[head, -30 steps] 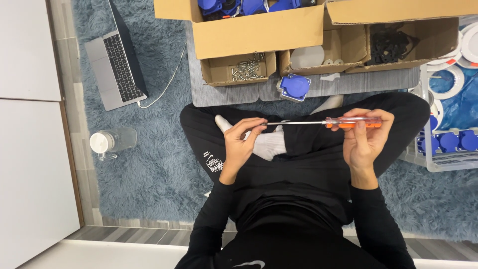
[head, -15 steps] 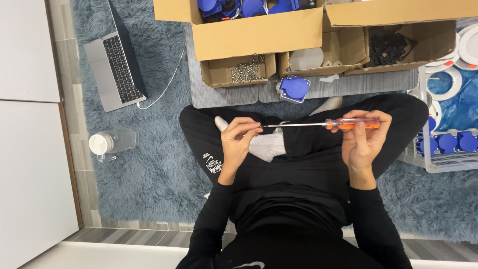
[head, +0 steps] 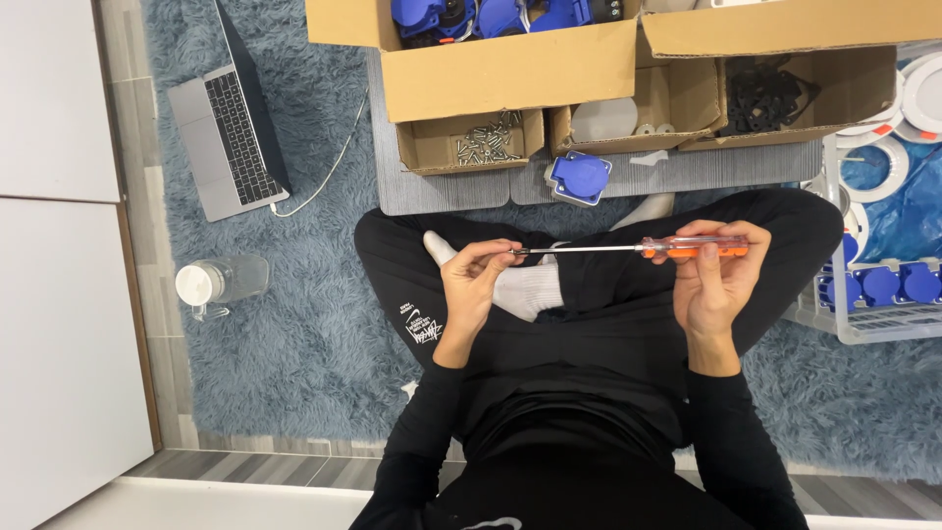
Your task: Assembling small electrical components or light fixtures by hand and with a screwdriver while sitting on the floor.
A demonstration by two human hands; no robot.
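Little is changing: right hand (head: 714, 285) is still gripping the screwdriver (head: 628, 248) handle, left hand (head: 478, 285) still pinching its tip

The person wears a black long-sleeved top, its sleeves (head: 422, 432) reaching to the wrists, and black trousers (head: 392, 285). A small white printed mark (head: 424, 326) sits on the trouser leg at about 9 o'clock from the lap. White socks (head: 525, 290) show at the centre, another (head: 653, 208) at 1 o'clock.
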